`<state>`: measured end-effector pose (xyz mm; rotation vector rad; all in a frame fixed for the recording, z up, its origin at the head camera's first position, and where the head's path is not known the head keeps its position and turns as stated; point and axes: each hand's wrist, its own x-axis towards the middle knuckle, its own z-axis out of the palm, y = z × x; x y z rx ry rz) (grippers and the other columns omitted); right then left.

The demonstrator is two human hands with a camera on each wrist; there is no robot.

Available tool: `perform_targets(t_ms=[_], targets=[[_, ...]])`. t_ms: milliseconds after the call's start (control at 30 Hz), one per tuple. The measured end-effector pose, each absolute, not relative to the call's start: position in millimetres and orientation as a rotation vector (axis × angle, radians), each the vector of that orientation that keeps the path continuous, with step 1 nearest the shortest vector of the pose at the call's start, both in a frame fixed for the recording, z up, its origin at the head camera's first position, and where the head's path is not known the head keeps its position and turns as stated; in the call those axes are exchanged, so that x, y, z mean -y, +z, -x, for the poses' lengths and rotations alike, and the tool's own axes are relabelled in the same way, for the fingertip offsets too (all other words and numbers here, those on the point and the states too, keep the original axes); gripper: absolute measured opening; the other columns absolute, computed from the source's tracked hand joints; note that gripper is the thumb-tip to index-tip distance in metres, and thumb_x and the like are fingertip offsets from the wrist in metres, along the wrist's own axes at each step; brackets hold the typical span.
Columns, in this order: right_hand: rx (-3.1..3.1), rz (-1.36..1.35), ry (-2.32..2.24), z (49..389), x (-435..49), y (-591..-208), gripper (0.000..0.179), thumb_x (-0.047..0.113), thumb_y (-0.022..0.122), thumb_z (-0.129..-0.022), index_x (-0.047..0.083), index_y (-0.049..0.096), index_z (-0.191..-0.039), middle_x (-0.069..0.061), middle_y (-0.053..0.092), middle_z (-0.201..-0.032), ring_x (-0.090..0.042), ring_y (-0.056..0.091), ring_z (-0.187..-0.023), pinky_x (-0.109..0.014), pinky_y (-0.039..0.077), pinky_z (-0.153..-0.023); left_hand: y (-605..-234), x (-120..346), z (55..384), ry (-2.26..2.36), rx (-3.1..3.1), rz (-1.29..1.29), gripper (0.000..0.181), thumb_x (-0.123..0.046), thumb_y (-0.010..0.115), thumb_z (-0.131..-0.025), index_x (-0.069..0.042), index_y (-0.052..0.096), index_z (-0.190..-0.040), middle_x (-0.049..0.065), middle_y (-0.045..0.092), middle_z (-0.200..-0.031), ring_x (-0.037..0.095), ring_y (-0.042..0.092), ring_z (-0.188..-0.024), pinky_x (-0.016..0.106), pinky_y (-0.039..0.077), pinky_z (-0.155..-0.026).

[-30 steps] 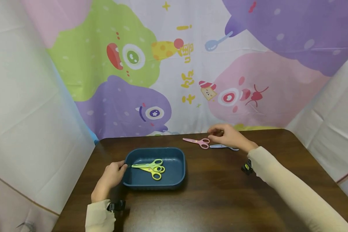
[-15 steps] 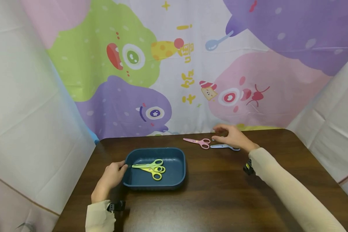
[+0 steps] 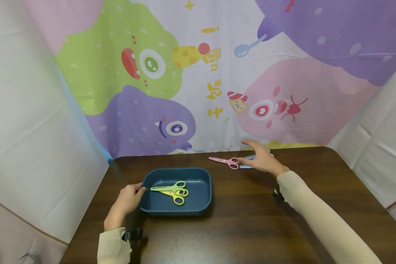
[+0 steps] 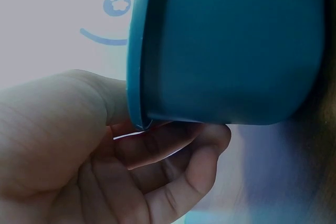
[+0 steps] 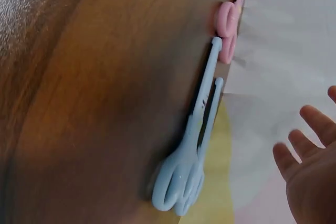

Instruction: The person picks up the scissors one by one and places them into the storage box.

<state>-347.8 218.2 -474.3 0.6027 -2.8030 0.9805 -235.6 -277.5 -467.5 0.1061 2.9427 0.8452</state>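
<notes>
My left hand (image 3: 127, 201) grips the left rim of a dark teal tray (image 3: 198, 196), thumb on top and fingers below. Inside it a green pair of scissors (image 3: 161, 188) lies across a yellow pair of scissors (image 3: 166, 193). My right hand (image 3: 263, 159) hovers over light-blue scissors (image 5: 184, 158), thumb and fingers spread, holding nothing. The blue blades stand apart in the right wrist view; in the head view the hand hides much of the handles. Just left of them lie pink scissors (image 3: 222, 160), handles toward the hand.
A dark wooden table (image 3: 250, 227) bears everything. Behind its back edge hangs a cloth (image 3: 214, 128) with cartoon figures, close to the blue and pink scissors. White cloth walls (image 3: 29, 121) stand at both sides.
My right hand's fingers were bent and closer together and now spread wide. The hand shifted slightly right, then back left. A second light-blue blade has come into view. My left hand and tray stay put.
</notes>
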Motion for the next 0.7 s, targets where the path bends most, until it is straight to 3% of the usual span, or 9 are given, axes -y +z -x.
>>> perform_targets(t_ms=[200, 433, 567, 700], targets=[[2.796, -0.654, 0.764, 350.3, -208.4, -481.2, 0.1, 0.05, 0.08, -0.085, 0.004, 0.033, -0.16, -0.02, 0.037, -0.162, -0.042, 0.03, -0.152, -0.064, 0.025, -0.122, -467.7, 277.6, 236.0, 0.855, -2.933, -0.094, 0.046, -0.014, 0.05, -0.107, 0.016, 0.049, -0.143, 0.035, 0.055, -0.142, 0.051, 0.051, -0.135, 0.064, 0.045, -0.106], [2.94, -0.699, 0.563, 349.2, -199.0, -484.2, 0.135, 0.068, 0.079, -0.076, 0.0, 0.003, -0.164, -0.026, 0.004, -0.171, -0.046, 0.006, -0.158, -0.064, 0.011, -0.126, -467.5, 277.6, 236.1, 0.862, -2.933, -0.089, 0.047, -0.014, 0.05, -0.107, 0.015, 0.049, -0.143, 0.034, 0.055, -0.142, 0.051, 0.051, -0.135, 0.064, 0.044, -0.107], [2.995, -0.718, 0.557, 351.9, -194.3, -487.7, 0.138, 0.073, 0.078, -0.074, 0.001, 0.002, -0.165, -0.027, 0.004, -0.171, -0.047, 0.005, -0.158, -0.063, 0.012, -0.126, -467.5, 277.6, 235.7, 0.869, -2.925, -0.075, 0.047, -0.015, 0.05, -0.107, 0.014, 0.049, -0.144, 0.034, 0.055, -0.143, 0.051, 0.051, -0.136, 0.064, 0.044, -0.107], [3.039, -0.672, 0.692, 356.0, -190.1, -490.3, 0.133, 0.066, 0.08, -0.077, 0.004, 0.002, -0.165, -0.025, 0.007, -0.171, -0.044, 0.007, -0.158, -0.062, 0.018, -0.126, -467.7, 277.9, 235.2, 0.874, -2.928, -0.072, 0.047, -0.015, 0.051, -0.107, 0.013, 0.05, -0.144, 0.033, 0.055, -0.143, 0.051, 0.051, -0.135, 0.064, 0.044, -0.107]])
